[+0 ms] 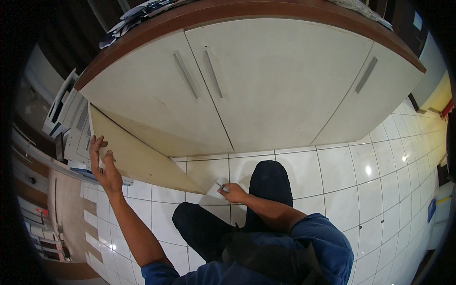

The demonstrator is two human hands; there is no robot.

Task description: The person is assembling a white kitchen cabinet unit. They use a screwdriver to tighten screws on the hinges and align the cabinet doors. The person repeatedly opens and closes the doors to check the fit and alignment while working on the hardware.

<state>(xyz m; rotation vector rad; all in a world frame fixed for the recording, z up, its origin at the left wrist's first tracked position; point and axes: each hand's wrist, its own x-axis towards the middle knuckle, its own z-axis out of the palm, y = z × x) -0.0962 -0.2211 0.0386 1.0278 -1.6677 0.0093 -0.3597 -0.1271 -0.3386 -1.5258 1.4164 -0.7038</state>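
A cream cabinet door [142,159] stands swung out at the left end of a long low cabinet [285,80]. My left hand [105,173] is raised at the door's outer edge, fingers stretched upward and thumb apart from them. Whether it presses on the door is hard to tell. Low down near the door's front lower corner, my right hand [233,194] is closed around a small slim grey tool [221,186]. Its thin tip points up and left. Most of this tool is hidden in my fingers, so its exact kind does not show.
Three doors with bar handles [213,73] are closed along the cabinet front. Papers [128,26] lie on its brown top [266,9]. A pale office machine [66,111] stands left of the open door. White floor tiles [304,175] surround my bent knees [270,185].
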